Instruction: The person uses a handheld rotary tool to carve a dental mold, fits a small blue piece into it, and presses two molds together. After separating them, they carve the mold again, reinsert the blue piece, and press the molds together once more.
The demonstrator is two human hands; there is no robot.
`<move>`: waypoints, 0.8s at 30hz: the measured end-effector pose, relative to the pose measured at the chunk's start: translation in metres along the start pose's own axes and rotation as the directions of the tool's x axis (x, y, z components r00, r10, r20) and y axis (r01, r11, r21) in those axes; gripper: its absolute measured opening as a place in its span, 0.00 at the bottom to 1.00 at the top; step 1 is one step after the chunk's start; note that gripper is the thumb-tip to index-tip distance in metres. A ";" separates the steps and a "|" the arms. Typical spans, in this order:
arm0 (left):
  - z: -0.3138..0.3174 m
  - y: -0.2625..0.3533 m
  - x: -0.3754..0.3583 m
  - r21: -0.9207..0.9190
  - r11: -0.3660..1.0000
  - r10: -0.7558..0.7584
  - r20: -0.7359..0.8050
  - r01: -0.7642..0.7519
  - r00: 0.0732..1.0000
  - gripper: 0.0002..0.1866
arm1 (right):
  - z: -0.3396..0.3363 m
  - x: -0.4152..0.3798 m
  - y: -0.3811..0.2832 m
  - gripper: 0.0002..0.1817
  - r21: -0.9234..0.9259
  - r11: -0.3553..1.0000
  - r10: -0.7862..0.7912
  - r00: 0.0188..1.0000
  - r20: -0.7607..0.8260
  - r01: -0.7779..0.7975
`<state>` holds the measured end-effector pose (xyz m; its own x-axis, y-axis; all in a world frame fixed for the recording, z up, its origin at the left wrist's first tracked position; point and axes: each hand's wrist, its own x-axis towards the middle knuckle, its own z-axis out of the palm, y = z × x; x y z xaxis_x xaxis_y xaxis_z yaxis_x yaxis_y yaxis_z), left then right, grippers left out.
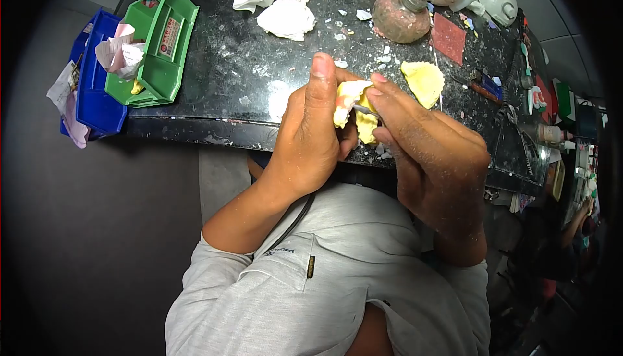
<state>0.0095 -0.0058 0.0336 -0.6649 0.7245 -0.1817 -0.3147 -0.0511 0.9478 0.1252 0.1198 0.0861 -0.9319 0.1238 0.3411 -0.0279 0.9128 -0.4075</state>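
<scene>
My left hand is wrapped round a yellow dental plaster cast, thumb pointing up along its near side. A pale, partly pinkish part shows at the cast's left. My right hand is closed on a thin grey metal tool, whose end touches or lies close to the cast; its handle is hidden by the fingers, so its kind cannot be made out. Just beyond my right hand, a separate yellow plaster piece lies on the dark bench.
The black bench carries plaster crumbs. A green bin and blue bin stand left. Crumpled white material, a round spirit-lamp-like vessel, red sandpaper-like sheet and a knife lie beyond. Another person is far right.
</scene>
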 end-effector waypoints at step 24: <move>-0.004 0.000 0.000 0.299 0.944 0.154 -0.012 -0.143 0.988 0.51 | -0.007 0.002 -0.003 0.18 -0.017 1.000 -0.021 1.000 0.022 0.022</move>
<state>0.0066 -0.0083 0.0330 -0.7133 0.6998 -0.0371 0.0004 0.0534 0.9986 0.1257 0.1201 0.0938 -0.9388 0.0955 0.3310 -0.0421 0.9217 -0.3855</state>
